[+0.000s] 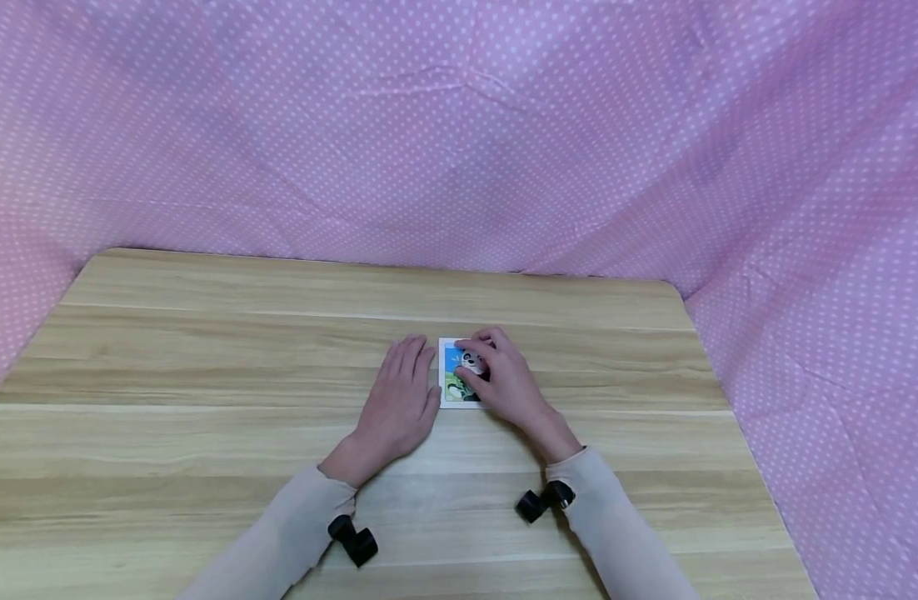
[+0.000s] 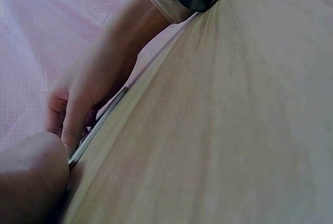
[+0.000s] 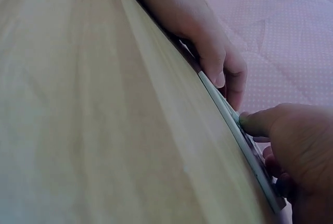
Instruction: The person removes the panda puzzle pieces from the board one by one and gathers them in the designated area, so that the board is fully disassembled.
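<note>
A small white-bordered picture card (image 1: 450, 385) with a cartoon panda on blue and green lies flat on the wooden table. In the right wrist view, the card (image 3: 237, 133) shows edge-on as a thin, stiff board. My right hand (image 1: 510, 385) bends over its right part, thumb and index fingertips spread apart on the picture, the other fingers curled behind and partly hidden. My left hand (image 1: 401, 400) rests flat on the table with fingers extended, its thumb right at the card's left edge. The right hand covers much of the panda.
The light wooden table (image 1: 204, 358) extends around both hands. A pink cloth (image 1: 459, 150) with white dots hangs behind the table's far edge and along its sides. Each sleeved wrist carries a small black camera (image 1: 354, 540).
</note>
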A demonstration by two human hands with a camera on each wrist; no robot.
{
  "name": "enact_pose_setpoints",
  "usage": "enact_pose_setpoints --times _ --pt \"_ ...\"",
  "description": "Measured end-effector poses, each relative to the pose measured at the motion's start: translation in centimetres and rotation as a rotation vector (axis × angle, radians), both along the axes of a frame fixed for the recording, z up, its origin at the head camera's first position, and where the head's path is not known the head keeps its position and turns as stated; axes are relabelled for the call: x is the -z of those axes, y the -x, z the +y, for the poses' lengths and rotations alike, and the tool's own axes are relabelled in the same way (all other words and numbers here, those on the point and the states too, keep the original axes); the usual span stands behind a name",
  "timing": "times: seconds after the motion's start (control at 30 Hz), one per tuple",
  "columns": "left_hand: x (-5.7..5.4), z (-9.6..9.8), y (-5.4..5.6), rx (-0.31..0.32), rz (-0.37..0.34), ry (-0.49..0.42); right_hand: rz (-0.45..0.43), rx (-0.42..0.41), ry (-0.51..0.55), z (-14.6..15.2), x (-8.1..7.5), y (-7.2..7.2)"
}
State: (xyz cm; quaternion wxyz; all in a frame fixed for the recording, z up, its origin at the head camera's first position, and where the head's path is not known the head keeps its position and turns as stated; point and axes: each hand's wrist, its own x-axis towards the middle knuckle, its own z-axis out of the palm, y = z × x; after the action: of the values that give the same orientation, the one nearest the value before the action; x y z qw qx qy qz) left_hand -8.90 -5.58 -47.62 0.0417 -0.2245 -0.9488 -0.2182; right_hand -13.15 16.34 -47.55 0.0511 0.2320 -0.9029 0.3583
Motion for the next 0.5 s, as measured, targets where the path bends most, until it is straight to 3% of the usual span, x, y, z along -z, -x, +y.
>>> enact_pose_setpoints --times 0.13,0.23,0.5 --pt "0.2 -0.2 0.0 0.019 0.016 0.003 0.014 -0.006 0.011 0.4 1.7 0.8" --pt "0.2 -0.4 0.2 0.03 0.011 0.038 0.006 -0.01 0.006 0.4 1.7 0.8" --pt "0.1 -1.1 0.6 0.044 -0.022 0.102 -0.076 0.002 -0.055 -0.4 -1.8 -0.5"
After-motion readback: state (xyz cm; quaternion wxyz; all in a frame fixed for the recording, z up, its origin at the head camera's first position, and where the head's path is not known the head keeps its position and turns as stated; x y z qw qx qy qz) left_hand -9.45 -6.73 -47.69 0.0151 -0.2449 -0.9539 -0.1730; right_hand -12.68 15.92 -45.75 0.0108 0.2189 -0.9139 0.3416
